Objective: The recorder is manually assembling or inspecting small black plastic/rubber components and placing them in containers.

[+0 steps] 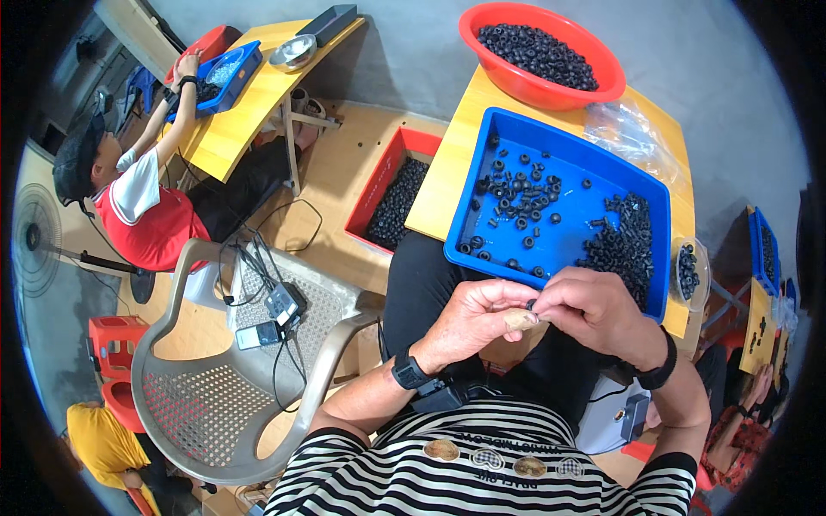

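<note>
Over the near edge of a blue tray (615,176), my two hands meet at the fingertips. My left hand (469,322) pinches a small black part (531,304), mostly hidden by the fingers; a beige cover wraps the thumb. Closed against the same part are the thumb and fingers of my right hand (600,311). Round black pieces (516,193) with holes lie scattered in the tray's left and middle. A heap of smaller black pieces (624,249) fills its right side.
A red basin (542,90) of black pieces stands beyond the tray, beside a clear plastic bag (632,133). A clear cup (688,271) sits at the table's right edge. A red box (370,198) and a grey chair (198,391) stand left. A person (146,206) works at another table.
</note>
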`<action>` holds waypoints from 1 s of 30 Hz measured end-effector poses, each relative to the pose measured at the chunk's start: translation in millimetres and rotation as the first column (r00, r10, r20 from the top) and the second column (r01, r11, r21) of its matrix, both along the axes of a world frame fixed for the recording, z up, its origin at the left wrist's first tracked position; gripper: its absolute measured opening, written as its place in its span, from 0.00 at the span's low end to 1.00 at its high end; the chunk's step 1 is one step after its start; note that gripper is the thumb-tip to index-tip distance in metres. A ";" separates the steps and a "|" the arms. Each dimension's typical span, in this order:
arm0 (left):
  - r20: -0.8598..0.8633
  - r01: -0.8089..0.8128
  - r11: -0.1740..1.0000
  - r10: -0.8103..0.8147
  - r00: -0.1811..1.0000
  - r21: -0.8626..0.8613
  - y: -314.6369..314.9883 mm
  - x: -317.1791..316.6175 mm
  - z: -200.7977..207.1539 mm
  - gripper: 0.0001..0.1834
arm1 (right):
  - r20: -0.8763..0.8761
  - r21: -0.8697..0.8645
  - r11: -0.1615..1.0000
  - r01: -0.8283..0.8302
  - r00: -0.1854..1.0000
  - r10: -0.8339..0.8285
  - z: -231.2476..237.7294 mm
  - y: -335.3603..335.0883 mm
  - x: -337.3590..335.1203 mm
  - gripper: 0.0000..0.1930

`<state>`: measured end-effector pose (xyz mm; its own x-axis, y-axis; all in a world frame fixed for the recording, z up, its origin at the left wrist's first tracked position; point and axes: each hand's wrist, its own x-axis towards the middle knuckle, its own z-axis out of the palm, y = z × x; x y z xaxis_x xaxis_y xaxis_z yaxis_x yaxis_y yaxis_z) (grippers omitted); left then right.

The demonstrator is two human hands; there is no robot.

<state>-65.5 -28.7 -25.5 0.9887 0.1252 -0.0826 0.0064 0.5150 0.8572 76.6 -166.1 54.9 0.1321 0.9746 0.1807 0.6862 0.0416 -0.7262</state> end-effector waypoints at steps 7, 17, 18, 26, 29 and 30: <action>-0.059 -0.031 0.999 0.028 0.998 -0.042 0.5 1.4 -2.4 0.12 | -0.058 -0.117 0.980 0.160 0.984 -0.167 0.0 -5.2 -4.0 0.09; -0.049 -0.001 0.999 -0.002 0.999 -0.053 0.8 -6.6 -13.6 0.12 | 0.292 -0.205 0.904 0.375 0.905 -0.310 -39.2 3.5 87.3 0.10; -0.046 -0.001 0.999 -0.002 0.999 -0.053 1.2 -7.4 -13.6 0.12 | 0.301 -0.177 0.920 0.349 0.909 -0.287 -44.2 5.9 90.4 0.11; -0.050 -0.036 0.998 0.034 0.998 -0.045 9.1 -11.5 -13.3 0.11 | 0.371 -0.129 0.984 0.122 0.926 -0.067 -50.7 34.4 81.6 0.12; -0.020 -0.053 0.997 0.052 0.998 -0.063 10.3 -9.2 -9.2 0.12 | 0.441 -0.135 0.990 0.037 0.897 0.027 -55.6 40.9 84.0 0.10; -0.025 -0.057 0.996 0.056 0.998 -0.064 11.0 -8.0 -7.8 0.12 | 0.453 -0.168 0.985 0.029 0.890 0.051 -56.7 41.8 85.2 0.09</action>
<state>-73.5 -17.7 -33.3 0.9779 0.1746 -0.1148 -0.0051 0.5691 0.8223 161.7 -124.2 -1.8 0.0635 0.9965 0.0548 0.9424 -0.0418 -0.3319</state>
